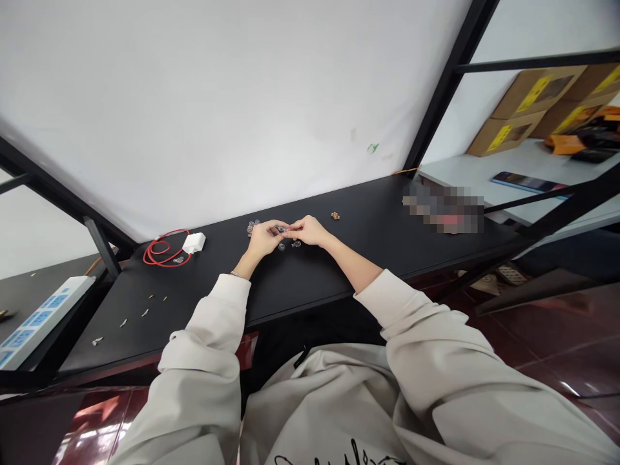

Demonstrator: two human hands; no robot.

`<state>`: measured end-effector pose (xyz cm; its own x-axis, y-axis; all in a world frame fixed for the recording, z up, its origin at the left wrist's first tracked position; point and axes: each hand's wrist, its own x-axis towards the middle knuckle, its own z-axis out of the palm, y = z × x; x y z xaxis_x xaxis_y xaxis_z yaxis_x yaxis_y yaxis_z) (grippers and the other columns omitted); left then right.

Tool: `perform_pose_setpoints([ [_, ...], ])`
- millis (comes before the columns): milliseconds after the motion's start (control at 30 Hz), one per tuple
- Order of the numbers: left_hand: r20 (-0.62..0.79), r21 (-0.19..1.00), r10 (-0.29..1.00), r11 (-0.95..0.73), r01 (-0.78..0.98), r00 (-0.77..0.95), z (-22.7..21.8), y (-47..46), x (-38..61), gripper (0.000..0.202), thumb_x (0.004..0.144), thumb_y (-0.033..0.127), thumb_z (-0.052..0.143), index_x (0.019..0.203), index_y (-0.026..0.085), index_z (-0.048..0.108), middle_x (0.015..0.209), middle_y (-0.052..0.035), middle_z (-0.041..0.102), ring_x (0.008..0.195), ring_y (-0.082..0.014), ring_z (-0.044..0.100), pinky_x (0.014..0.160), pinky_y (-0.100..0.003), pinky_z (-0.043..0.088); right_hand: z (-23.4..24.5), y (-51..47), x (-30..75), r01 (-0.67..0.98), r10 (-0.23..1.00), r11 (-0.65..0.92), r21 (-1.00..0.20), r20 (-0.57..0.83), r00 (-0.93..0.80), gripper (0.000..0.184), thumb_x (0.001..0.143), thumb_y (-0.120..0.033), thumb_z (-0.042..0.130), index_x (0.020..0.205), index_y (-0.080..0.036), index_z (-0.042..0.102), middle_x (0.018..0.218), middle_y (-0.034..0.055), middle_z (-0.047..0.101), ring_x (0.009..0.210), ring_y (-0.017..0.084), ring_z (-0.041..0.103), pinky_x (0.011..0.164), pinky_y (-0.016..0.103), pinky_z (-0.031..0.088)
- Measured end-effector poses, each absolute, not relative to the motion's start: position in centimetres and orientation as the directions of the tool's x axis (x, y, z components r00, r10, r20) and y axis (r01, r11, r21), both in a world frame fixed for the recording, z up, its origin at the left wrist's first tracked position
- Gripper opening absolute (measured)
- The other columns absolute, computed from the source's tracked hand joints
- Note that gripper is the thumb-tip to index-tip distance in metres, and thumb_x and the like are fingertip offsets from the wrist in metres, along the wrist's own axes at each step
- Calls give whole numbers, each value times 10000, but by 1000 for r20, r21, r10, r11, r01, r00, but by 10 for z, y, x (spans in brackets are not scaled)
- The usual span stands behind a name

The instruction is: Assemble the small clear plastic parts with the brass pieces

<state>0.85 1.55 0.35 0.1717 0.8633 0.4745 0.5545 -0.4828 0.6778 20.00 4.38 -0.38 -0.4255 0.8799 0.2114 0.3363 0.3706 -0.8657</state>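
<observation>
1. Head camera view: I see both hands meeting over the far part of a black table (368, 213), with cream sleeves running back toward me.
2. My left hand (264, 237) and right hand (309, 230) are pinched narrow, fingertips touching, and they hold a small piece (283, 228) between them just above the tabletop. It is too small for me to tell what it is.
3. A few clear bits (296, 243) lie on the table right under and beside the hands.
4. Some brown bits (335, 216) sit near the right hand, apart from it.
5. Well off to the left lie a red cable (162, 250) in a coil and a white charger (194, 243) touching it.
6. A power strip (39, 320) sits on the next surface at far left.
</observation>
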Motion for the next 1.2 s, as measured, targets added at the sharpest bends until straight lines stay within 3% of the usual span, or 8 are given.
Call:
perform_pose_setpoints([
  [167,498,678,851,-503,536,167,0,19,8,192,759,294,769,928,203,780,802,-42,758,587,-131,616,551,-261,503,-4,44,198,249,889,326,-912,205,-410,522,781,-647,711,756,-135,810,657,74,710,599,148,633,620,263,481],
  [400,488,688,848,-519,507,207,0,17,9,227,787,322,749,968,185,752,893,-71,768,624,-140,643,570,-268,523,-5,45,199,218,875,323,-921,203,-440,492,790,-621,721,778,-136,803,642,60,698,589,132,615,617,253,466],
  [533,494,684,844,-526,506,209,1,17,10,310,793,309,735,1080,195,719,969,-61,765,667,-131,653,629,-265,541,-5,45,198,239,868,333,-912,198,-456,530,785,-654,705,771,-131,792,651,59,694,560,124,596,576,248,440],
  [833,493,655,850,-503,564,186,0,17,8,306,816,283,697,1108,200,736,929,-49,764,631,-121,632,604,-255,530,-5,45,197,195,855,323,-926,198,-479,541,773,-664,712,812,-130,787,764,84,726,573,116,594,568,246,456],
  [1200,479,676,856,-502,538,197,-2,18,6,329,802,271,694,1121,198,652,893,-34,739,603,-100,618,584,-225,503,-9,48,196,212,855,329,-920,194,-481,533,781,-644,722,848,-119,785,761,87,728,570,115,596,559,238,462],
])
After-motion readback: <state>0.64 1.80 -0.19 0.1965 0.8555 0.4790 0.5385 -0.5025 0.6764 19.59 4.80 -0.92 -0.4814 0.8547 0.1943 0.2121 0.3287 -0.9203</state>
